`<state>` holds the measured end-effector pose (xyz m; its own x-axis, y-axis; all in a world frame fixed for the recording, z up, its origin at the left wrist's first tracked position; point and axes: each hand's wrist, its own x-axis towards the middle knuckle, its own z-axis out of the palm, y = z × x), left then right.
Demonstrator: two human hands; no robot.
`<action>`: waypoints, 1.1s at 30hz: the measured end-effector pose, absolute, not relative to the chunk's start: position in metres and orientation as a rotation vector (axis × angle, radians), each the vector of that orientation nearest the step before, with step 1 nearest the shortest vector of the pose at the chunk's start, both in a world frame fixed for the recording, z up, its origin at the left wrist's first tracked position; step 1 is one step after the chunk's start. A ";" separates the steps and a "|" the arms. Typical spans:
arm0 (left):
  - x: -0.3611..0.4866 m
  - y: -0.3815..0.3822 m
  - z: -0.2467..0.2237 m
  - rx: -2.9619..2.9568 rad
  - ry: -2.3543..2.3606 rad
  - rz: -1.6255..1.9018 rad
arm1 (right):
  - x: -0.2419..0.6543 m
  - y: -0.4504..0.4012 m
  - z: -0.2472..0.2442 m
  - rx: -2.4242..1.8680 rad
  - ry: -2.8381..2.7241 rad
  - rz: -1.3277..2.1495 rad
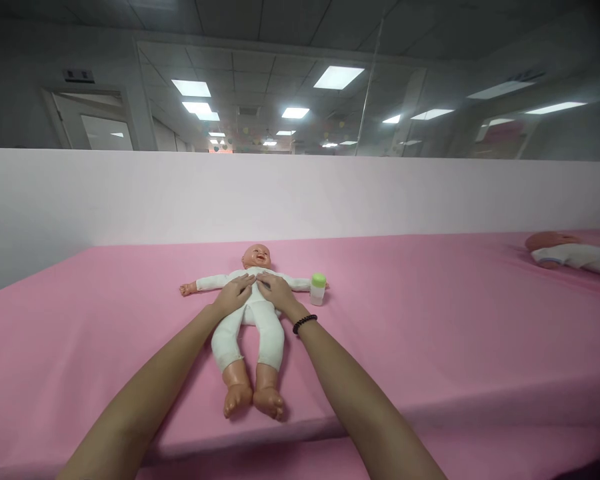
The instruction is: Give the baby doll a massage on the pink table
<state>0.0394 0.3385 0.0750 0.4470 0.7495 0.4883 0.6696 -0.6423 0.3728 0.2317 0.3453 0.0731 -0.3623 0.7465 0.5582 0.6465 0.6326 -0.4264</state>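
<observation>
On its back lies a baby doll [254, 308] in a white cloth suit, head away from me and bare feet toward me. Its arms are stretched out to both sides. My left hand [235, 293] rests flat on the left side of its chest, fingers extended. Flat on the right side of the chest is my right hand [276, 292], with a dark beaded bracelet on that wrist. The fingertips of both hands almost meet at the middle of the chest. Close to the doll's outstretched arm on the right stands a small clear bottle [317, 293] with a green cap.
A pink sheet [405, 320] covers the table, whose front edge runs just below the doll's feet. Another doll [575, 255] in white lies at the far right. Behind the table rises a low white wall [330, 200] with glass above it.
</observation>
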 end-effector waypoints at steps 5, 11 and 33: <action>0.036 0.351 0.069 2.560 1.253 0.820 | 0.235 0.355 0.066 -1.101 -2.228 0.333; 0.036 0.352 0.065 2.456 1.422 0.772 | 0.229 0.355 0.070 -1.362 -2.173 0.402; 0.035 0.344 0.069 2.555 1.213 0.922 | 0.229 0.344 0.072 -0.936 -2.086 0.297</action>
<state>0.0346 0.3437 0.0694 0.4793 0.7469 0.4609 0.6441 -0.6561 0.3933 0.2287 0.3443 0.0721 -0.3951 0.7093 0.5838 0.5182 0.6968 -0.4960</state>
